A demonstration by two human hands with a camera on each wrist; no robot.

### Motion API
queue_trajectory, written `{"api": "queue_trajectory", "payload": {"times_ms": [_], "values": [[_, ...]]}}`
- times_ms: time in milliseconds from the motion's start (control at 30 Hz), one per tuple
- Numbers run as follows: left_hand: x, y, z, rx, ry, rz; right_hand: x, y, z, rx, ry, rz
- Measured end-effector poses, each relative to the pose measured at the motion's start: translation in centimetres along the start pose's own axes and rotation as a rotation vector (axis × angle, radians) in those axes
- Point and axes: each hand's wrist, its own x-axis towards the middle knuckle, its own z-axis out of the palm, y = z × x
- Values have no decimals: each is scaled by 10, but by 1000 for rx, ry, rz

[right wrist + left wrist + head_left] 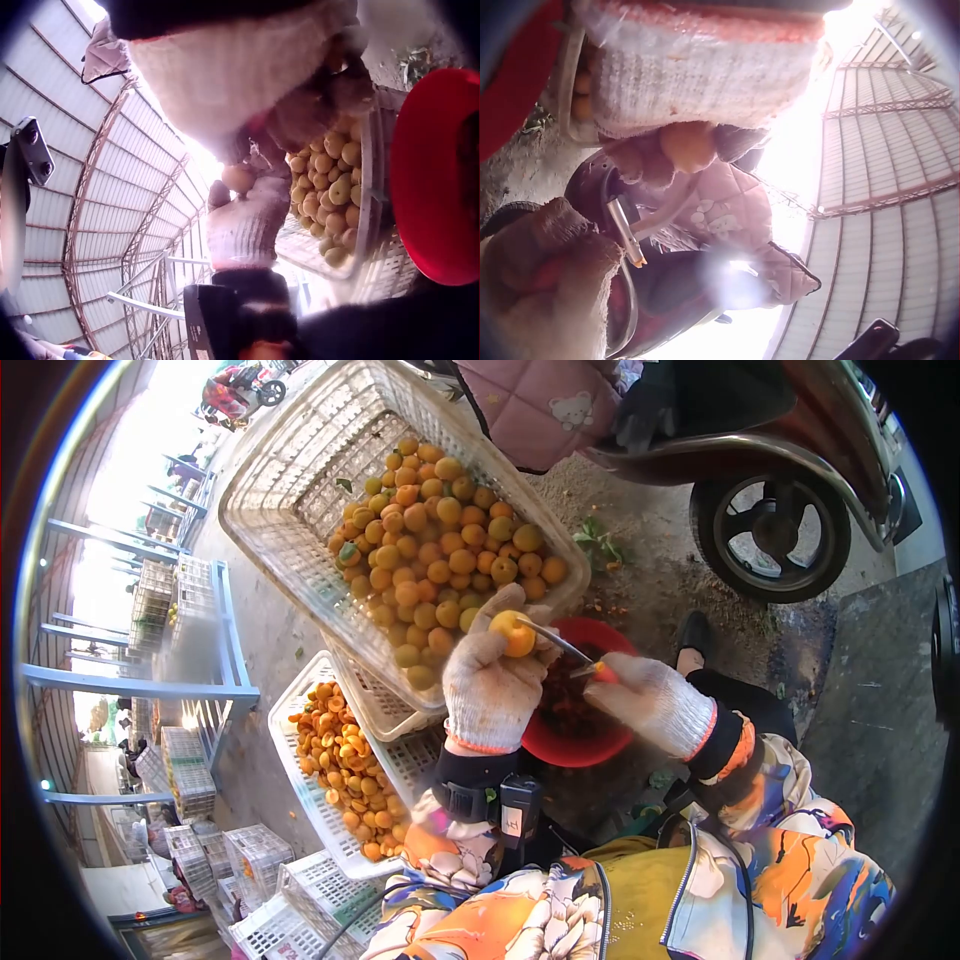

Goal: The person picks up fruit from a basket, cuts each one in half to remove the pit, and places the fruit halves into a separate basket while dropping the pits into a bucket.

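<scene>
My gloved left hand (492, 665) pinches a yellow-orange apricot (515, 633) between thumb and fingers, held up over a red bowl (575, 748). My gloved right hand (640, 695) grips a small knife (560, 644) with an orange handle, its blade tip touching the apricot. The left wrist view shows the apricot (686, 146) in the glove's fingers and the knife (625, 231) just below it. In the right wrist view the apricot (238, 178) sits atop the left glove (244, 225), with the red bowl (435, 172) at the right.
A large white plastic basket (290, 490) of whole apricots stands tilted ahead. Below it a white tray (300, 780) holds cut apricot halves. A scooter wheel (770, 535) and a pink quilted jacket (545, 405) lie at the upper right. More white crates (250, 860) are stacked at the left.
</scene>
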Motion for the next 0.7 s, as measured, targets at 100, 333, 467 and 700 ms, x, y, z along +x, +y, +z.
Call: {"api": "queue_trajectory", "payload": {"times_ms": [100, 333, 467, 700], "values": [[1, 0, 3, -33, -24, -13, -1, 1, 1, 48, 13, 10], [3, -1, 9, -14, -21, -11, -2, 6, 2, 14, 37, -56], [0, -2, 8, 5, 12, 18, -2, 9, 4, -34, 23, -53], [-5, -24, 25, -20, 9, -54, 0, 7, 13, -46, 85, -3]]}}
